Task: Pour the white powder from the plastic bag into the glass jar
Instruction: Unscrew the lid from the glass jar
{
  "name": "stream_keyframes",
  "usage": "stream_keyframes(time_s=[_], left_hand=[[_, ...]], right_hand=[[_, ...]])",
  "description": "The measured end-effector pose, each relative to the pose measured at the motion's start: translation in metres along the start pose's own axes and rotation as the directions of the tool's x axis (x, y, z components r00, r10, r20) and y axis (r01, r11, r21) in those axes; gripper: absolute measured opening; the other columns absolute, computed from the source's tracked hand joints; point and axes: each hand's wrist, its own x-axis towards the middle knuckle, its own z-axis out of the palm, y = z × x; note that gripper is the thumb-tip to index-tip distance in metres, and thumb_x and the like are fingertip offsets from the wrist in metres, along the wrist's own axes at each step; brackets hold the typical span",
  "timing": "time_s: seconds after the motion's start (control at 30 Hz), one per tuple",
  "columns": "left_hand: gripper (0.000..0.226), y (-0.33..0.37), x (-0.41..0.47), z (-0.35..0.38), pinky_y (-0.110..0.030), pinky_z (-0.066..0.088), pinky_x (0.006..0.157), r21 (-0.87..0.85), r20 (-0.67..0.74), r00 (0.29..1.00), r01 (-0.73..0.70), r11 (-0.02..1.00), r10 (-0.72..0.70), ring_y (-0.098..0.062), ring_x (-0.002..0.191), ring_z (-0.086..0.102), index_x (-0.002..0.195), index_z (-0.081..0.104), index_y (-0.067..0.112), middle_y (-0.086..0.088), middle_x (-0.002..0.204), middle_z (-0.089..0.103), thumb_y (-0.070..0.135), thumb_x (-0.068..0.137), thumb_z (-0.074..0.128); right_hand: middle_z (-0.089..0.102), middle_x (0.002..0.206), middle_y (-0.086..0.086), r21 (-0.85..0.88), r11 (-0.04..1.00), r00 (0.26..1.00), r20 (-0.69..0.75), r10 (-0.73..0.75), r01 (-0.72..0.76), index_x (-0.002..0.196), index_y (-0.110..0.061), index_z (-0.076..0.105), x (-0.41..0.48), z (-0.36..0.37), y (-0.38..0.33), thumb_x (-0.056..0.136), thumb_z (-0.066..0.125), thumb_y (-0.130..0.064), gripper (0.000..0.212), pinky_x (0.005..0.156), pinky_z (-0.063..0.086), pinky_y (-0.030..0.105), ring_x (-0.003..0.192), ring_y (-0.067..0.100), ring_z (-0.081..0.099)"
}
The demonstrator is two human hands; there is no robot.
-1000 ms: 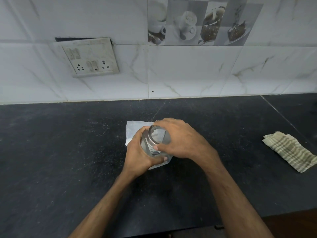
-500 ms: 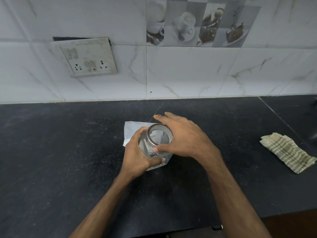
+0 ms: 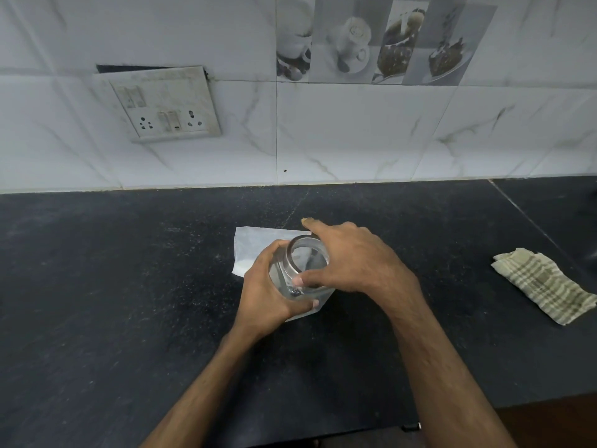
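A clear glass jar [image 3: 307, 261] stands upright mid-counter on a flat plastic bag [image 3: 253, 250] that holds white powder. The bag's corners show behind and in front of the jar. My left hand [image 3: 265, 295] wraps the jar's left side. My right hand [image 3: 355, 261] reaches over the top, with its thumb on the near rim and its fingers on the far side. Its index finger is stretched out past the rim. I can see down through the jar's top, but cannot tell whether a clear lid sits on it.
A folded striped cloth [image 3: 542, 286] lies on the black stone counter [image 3: 129, 286] to the right. A switch and socket plate [image 3: 161, 108] hangs on the tiled wall behind. The counter's front edge runs below my forearms.
My right hand has turned and loosened on the jar's top, so more of the mouth shows and the index finger now points outward. The left hand keeps its hold.
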Motion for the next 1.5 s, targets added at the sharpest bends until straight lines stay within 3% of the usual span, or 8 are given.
stream_keyframes(time_s=[0.13,0.23,0.47,0.67,0.87,1.17,1.37,1.5], left_hand=[[0.094,0.001,0.001,0.003,-0.012,0.051,0.087,-0.002,-0.004,1.0,-0.008,1.0,0.008,-0.001,0.109,0.066,0.116,0.048,0.063,0.026,0.116,0.066,0.029,0.044,0.098],[0.097,-0.003,0.0,0.002,-0.007,0.048,0.086,-0.007,-0.009,1.0,-0.006,1.0,0.006,0.003,0.11,0.064,0.115,0.047,0.067,0.03,0.117,0.065,0.024,0.044,0.099],[0.089,-0.01,-0.003,-0.001,-0.009,0.05,0.083,-0.025,-0.051,0.999,-0.006,1.0,0.005,-0.002,0.105,0.067,0.115,0.054,0.053,0.023,0.113,0.069,0.022,0.044,0.098],[0.087,-0.013,-0.007,-0.003,-0.007,0.05,0.082,-0.054,-0.068,0.997,0.022,0.998,-0.025,0.002,0.104,0.067,0.115,0.056,0.049,0.025,0.112,0.069,0.02,0.045,0.098],[0.089,-0.013,-0.011,-0.009,-0.005,0.05,0.082,-0.059,-0.1,0.995,0.007,0.998,-0.013,0.005,0.105,0.067,0.114,0.053,0.06,0.028,0.113,0.069,0.028,0.044,0.098],[0.089,-0.013,-0.012,-0.01,-0.009,0.052,0.085,-0.094,-0.117,0.993,-0.003,0.996,-0.008,-0.001,0.108,0.068,0.118,0.055,0.053,0.021,0.117,0.07,0.026,0.044,0.098],[0.088,-0.01,-0.016,-0.009,-0.01,0.053,0.083,-0.091,-0.132,0.991,0.023,0.996,-0.035,-0.001,0.105,0.069,0.116,0.054,0.057,0.024,0.113,0.07,0.031,0.045,0.097],[0.083,-0.005,-0.015,-0.006,-0.009,0.052,0.08,-0.097,-0.144,0.989,0.012,0.995,-0.026,-0.001,0.102,0.069,0.114,0.057,0.052,0.021,0.112,0.071,0.026,0.043,0.093]], right_hand=[[0.055,0.141,0.004,-0.062,0.996,0.998,-0.018,-0.06,0.058,0.149,-0.03,0.037,0.004,0.001,-0.005,0.081,0.073,-0.049,0.079,0.092,0.047,0.04,0.123,0.026,0.055],[0.036,0.16,0.0,0.014,0.989,0.984,0.107,-0.145,0.144,0.156,-0.036,0.023,0.006,-0.001,-0.001,0.08,0.079,-0.028,0.095,0.108,0.039,0.042,0.144,0.026,0.036],[0.045,0.138,-0.001,0.326,0.939,0.977,-0.211,-0.04,0.109,0.155,-0.036,0.025,0.004,0.023,0.005,0.071,0.08,-0.061,0.103,0.106,0.044,0.044,0.131,0.018,0.043],[0.04,0.151,-0.005,0.337,0.903,0.962,-0.159,-0.223,0.265,0.153,-0.036,0.032,0.012,0.031,0.009,0.079,0.079,-0.036,0.088,0.114,0.034,0.049,0.139,0.018,0.038],[0.046,0.141,-0.004,0.342,0.923,0.966,-0.238,-0.098,0.178,0.154,-0.038,0.022,0.01,0.029,0.009,0.061,0.071,-0.077,0.112,0.106,0.043,0.047,0.132,0.016,0.041],[0.042,0.15,-0.006,0.45,0.842,0.951,-0.212,-0.223,0.298,0.156,-0.036,0.023,0.014,0.048,0.003,0.072,0.086,-0.032,0.105,0.114,0.037,0.042,0.138,0.012,0.038],[0.038,0.155,-0.008,0.404,0.879,0.949,-0.279,-0.144,0.252,0.155,-0.037,0.027,0.009,0.043,0.004,0.07,0.079,-0.063,0.103,0.114,0.037,0.043,0.143,0.014,0.036],[0.047,0.134,-0.003,0.375,0.885,0.926,-0.349,-0.142,0.277,0.153,-0.033,0.034,0.008,0.053,-0.011,0.077,0.08,-0.045,0.089,0.106,0.044,0.043,0.127,0.015,0.042]])
